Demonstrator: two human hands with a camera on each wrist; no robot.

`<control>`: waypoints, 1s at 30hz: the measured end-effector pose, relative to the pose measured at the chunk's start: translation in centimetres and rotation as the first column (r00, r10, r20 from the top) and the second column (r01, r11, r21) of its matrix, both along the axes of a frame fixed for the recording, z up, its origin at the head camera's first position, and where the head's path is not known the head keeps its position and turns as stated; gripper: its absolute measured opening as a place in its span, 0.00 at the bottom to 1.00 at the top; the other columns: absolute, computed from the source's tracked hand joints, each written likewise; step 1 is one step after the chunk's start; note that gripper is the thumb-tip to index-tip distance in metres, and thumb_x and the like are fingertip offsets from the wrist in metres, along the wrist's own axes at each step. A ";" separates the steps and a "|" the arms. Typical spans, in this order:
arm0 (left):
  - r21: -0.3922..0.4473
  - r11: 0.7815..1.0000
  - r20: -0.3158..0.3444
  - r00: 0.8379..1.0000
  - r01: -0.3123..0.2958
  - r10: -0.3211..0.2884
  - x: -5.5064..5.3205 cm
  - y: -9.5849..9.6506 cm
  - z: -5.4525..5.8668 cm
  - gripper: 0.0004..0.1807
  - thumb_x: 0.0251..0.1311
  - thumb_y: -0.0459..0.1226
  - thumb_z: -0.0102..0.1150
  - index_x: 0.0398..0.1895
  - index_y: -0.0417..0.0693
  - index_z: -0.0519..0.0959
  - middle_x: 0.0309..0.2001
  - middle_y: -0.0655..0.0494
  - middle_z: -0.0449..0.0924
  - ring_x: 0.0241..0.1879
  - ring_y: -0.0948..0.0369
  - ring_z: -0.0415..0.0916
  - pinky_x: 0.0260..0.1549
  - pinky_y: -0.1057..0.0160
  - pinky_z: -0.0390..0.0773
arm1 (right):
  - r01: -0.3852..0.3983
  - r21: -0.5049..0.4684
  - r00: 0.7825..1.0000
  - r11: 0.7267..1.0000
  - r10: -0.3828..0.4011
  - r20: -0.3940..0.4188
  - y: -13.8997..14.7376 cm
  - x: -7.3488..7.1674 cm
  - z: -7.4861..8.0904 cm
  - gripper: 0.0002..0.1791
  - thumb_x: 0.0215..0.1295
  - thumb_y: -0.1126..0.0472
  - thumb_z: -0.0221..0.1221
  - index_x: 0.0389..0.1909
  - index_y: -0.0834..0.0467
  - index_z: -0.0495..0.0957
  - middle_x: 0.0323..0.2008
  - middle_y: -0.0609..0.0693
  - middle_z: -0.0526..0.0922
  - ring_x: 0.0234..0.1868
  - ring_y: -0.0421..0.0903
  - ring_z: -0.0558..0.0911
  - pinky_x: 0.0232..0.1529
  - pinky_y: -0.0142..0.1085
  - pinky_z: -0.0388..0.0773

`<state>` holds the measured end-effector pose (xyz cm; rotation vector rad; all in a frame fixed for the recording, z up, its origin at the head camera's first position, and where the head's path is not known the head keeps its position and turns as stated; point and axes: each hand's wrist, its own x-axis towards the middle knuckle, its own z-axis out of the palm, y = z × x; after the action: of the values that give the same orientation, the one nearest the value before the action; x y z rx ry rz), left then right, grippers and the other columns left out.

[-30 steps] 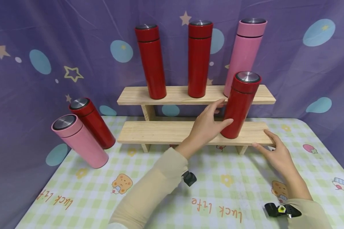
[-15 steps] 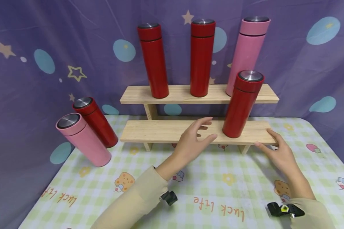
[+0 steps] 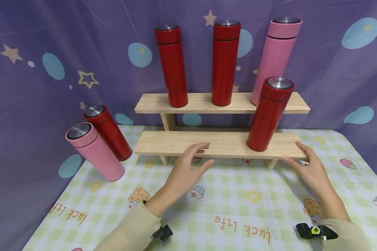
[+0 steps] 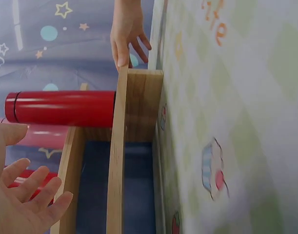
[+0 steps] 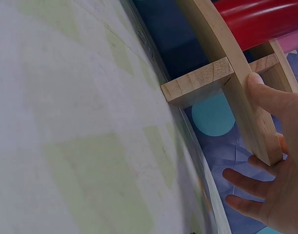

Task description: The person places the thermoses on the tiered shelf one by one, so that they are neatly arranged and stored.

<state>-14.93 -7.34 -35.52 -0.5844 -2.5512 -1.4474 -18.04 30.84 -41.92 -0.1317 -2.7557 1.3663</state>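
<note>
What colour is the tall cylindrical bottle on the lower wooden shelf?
The bottle is glossy red, best shown in the head view.

Wrist views look dim, the head's bright

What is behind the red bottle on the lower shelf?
A pink bottle on the upper shelf; its cap and upper body show, but the red bottle covers its lower right part.

the right hand [image 5: 288, 195] holds the end of a wooden shelf [image 5: 241, 73], thumb on its long edge, lower fingers spread. a glossy red cylinder [image 5: 266, 19] meets the board near a pink surface [image 5: 292, 41]; green-and-white cloth [image 5: 90, 146] fills the left, purple fabric [image 5: 231, 156] with a turquoise spot [image 5: 213, 117] behind.
</note>
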 end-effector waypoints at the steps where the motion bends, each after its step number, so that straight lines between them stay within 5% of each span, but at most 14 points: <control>1: -0.004 1.000 -0.009 1.000 -0.008 0.008 0.2 -0.4 -0.1 0.26 0.66 0.48 0.62 0.67 0.65 0.71 0.61 0.71 0.72 0.59 0.63 0.71 0.56 0.57 0.73 | -0.001 0.000 1.000 1.000 0.001 0.000 0.0 0.0 0.0 0.50 0.67 0.37 0.58 0.80 0.51 0.42 0.75 0.71 0.45 0.66 0.79 0.55 0.52 0.73 0.59; 8: -0.013 0.998 -0.023 0.998 -0.063 0.063 1.6 -3.1 0.1 0.26 0.66 0.47 0.63 0.66 0.67 0.71 0.61 0.64 0.74 0.58 0.64 0.71 0.57 0.53 0.72 | 0.002 0.005 1.000 1.000 -0.002 0.000 0.1 -0.1 0.0 0.51 0.67 0.37 0.58 0.80 0.52 0.42 0.75 0.71 0.45 0.66 0.79 0.56 0.52 0.72 0.60; 14: -0.095 0.988 -0.063 0.991 -0.121 0.115 2.7 -5.4 0.2 0.26 0.65 0.44 0.65 0.66 0.60 0.72 0.60 0.66 0.74 0.58 0.65 0.71 0.54 0.56 0.73 | 0.004 -0.001 1.000 1.000 -0.004 -0.003 -0.1 -0.2 -0.1 0.51 0.67 0.38 0.58 0.80 0.53 0.42 0.74 0.71 0.46 0.66 0.78 0.56 0.53 0.72 0.60; 25: -0.174 0.959 -0.107 0.972 -0.225 0.209 4.3 -9.7 -1.0 0.28 0.63 0.43 0.66 0.66 0.54 0.72 0.61 0.60 0.75 0.59 0.59 0.72 0.54 0.53 0.75 | 0.007 0.000 1.000 1.000 -0.007 -0.002 -0.1 -0.2 -0.1 0.50 0.68 0.39 0.58 0.80 0.51 0.42 0.74 0.71 0.46 0.66 0.78 0.56 0.53 0.72 0.59; 30: -0.149 0.955 -0.127 0.963 -0.255 0.237 4.8 -11.4 -1.0 0.27 0.64 0.41 0.66 0.66 0.57 0.72 0.60 0.60 0.75 0.58 0.63 0.71 0.54 0.63 0.73 | 0.007 0.001 1.000 1.000 -0.007 -0.001 0.0 -0.1 0.1 0.50 0.68 0.39 0.58 0.80 0.52 0.42 0.74 0.72 0.47 0.66 0.79 0.56 0.53 0.71 0.60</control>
<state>-10.17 -18.69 -36.51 -0.3378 -2.5642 -1.1013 -18.17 30.82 -41.85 -0.1401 -2.7524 1.3638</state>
